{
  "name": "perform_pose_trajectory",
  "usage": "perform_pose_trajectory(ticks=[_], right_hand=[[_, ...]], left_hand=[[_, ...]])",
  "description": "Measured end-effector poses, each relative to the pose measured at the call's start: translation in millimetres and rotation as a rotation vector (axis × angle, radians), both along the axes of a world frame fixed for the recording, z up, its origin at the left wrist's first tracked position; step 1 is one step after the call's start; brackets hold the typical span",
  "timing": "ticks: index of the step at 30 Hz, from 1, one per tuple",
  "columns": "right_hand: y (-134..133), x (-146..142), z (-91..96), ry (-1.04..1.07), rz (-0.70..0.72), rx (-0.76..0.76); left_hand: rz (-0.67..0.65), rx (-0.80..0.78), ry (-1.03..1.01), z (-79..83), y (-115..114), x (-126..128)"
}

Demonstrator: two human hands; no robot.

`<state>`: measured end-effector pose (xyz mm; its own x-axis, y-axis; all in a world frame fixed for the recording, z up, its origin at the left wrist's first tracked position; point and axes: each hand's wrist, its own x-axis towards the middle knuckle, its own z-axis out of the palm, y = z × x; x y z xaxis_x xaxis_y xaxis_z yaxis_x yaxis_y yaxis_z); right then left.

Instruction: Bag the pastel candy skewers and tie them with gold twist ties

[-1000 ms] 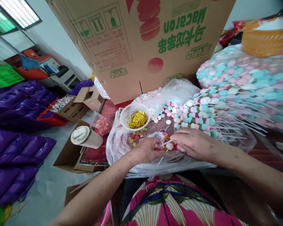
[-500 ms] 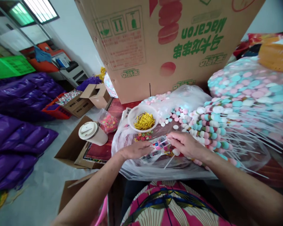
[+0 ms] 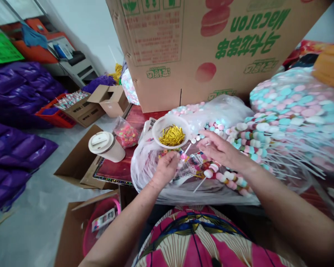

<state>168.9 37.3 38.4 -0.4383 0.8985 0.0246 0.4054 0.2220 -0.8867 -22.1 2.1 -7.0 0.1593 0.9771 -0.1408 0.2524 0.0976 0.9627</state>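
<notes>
Pink at its lower end, a white stick (image 3: 188, 148) is pinched between the thumb and fingers of a worker's left hand (image 3: 168, 167), just on the near side of a translucent bowl (image 3: 156, 138) of gold strips (image 3: 172, 136). The right hand (image 3: 219, 150) hovers with fingers parted and loosely curled, close to loose pastel discs (image 3: 215, 127). Below it, a skewer of pink and white sweets (image 3: 210, 172) lies beside printed clear packets (image 3: 197, 161), with filled skewers (image 3: 256, 139) heaped to the right.
</notes>
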Motion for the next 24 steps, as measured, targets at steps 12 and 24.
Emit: perform_pose_trajectory(ticks=[12, 24], right_hand=[[-40, -38, -35.7, 0.286, -0.107, -0.389], [-18, -26, -6.3, -0.473, 0.074, 0.816]], left_hand=[[-0.334, -0.148, -0.170, 11.8, -8, 4], [-0.318, -0.034, 0.162, 20.3, 7, -16]])
